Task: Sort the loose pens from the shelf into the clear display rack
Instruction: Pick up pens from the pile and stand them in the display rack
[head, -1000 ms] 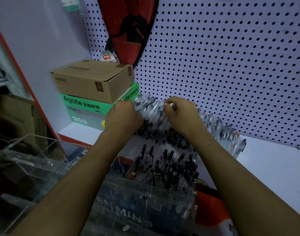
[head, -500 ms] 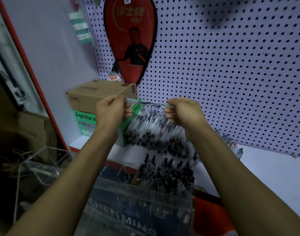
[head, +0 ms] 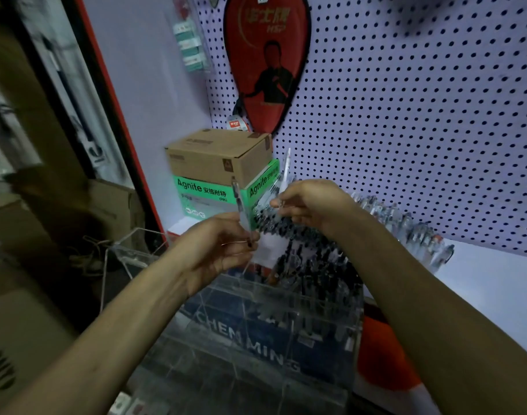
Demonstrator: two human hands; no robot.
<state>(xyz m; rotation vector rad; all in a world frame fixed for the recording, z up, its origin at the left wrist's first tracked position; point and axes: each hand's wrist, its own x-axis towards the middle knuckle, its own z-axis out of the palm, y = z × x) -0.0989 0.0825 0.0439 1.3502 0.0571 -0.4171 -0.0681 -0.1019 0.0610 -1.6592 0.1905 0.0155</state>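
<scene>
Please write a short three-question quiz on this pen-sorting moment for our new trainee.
1. True or false: each hand holds a pen.
2. What sits on the green Agnite box? A) brown carton B) clear display rack C) red cover
3. Where does the pile of loose pens lie?

Key:
1. True: the left hand holds one pen, the right hand another pen.
2. A, the brown carton.
3. On the shelf, below the pegboard.

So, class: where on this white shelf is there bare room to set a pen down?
Bare white shelf shows right of the loose pen row, below the pegboard. Crowded: stacked boxes left, pens along the back, clear rack in front.
</scene>
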